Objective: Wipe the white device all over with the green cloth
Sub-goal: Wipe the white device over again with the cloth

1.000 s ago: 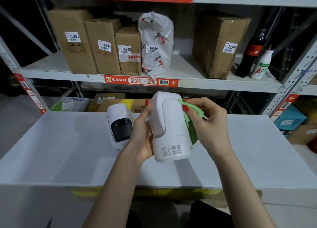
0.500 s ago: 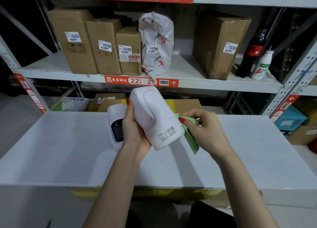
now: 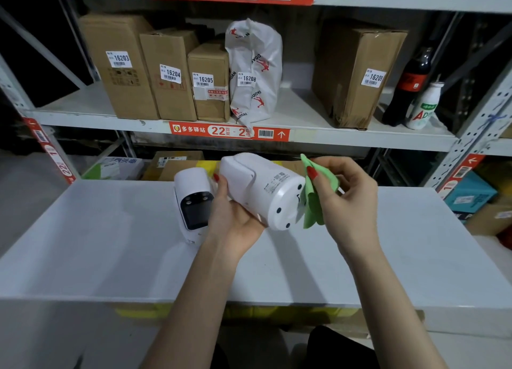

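My left hand (image 3: pixel 235 213) grips a white rounded device (image 3: pixel 263 187) from below and holds it above the white table (image 3: pixel 110 252). The device lies tipped on its side, its flat round base with small dark dots facing right toward the cloth. My right hand (image 3: pixel 346 194) pinches a small green cloth (image 3: pixel 314 202) between thumb and fingers. The cloth hangs against the edge of the device's base.
A second white device with a dark screen (image 3: pixel 194 205) stands on the table just left of my left hand. Behind the table a shelf (image 3: pixel 304 135) carries several labelled cardboard boxes (image 3: pixel 155 72), a white parcel bag (image 3: pixel 253 69) and two bottles (image 3: pixel 410 88).
My left hand has tipped the device from upright onto its side, turning its base to the right. My right hand has moved the cloth from the device's side to its base.
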`<move>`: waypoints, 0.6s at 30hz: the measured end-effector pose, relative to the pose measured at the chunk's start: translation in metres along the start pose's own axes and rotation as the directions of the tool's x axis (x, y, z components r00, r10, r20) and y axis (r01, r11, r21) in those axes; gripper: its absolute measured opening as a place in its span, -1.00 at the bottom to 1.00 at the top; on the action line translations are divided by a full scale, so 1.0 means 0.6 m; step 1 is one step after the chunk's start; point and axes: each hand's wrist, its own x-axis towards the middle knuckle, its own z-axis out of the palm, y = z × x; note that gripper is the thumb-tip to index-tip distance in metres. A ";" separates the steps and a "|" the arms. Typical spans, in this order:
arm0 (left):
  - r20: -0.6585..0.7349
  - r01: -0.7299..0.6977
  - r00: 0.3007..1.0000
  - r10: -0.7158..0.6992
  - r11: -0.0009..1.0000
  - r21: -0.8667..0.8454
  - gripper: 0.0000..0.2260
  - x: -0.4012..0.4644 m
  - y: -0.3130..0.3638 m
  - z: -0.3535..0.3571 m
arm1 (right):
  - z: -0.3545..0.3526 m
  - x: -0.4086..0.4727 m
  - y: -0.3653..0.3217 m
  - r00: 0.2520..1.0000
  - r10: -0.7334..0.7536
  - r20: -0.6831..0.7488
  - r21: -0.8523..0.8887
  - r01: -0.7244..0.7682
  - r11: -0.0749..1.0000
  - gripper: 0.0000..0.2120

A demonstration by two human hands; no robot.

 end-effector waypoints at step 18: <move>-0.011 0.152 0.987 -0.158 0.964 -0.217 -0.51 0.004 -0.039 -0.006 | 0.008 -0.007 0.006 0.913 -0.145 0.382 -0.083 0.190 0.978 -0.76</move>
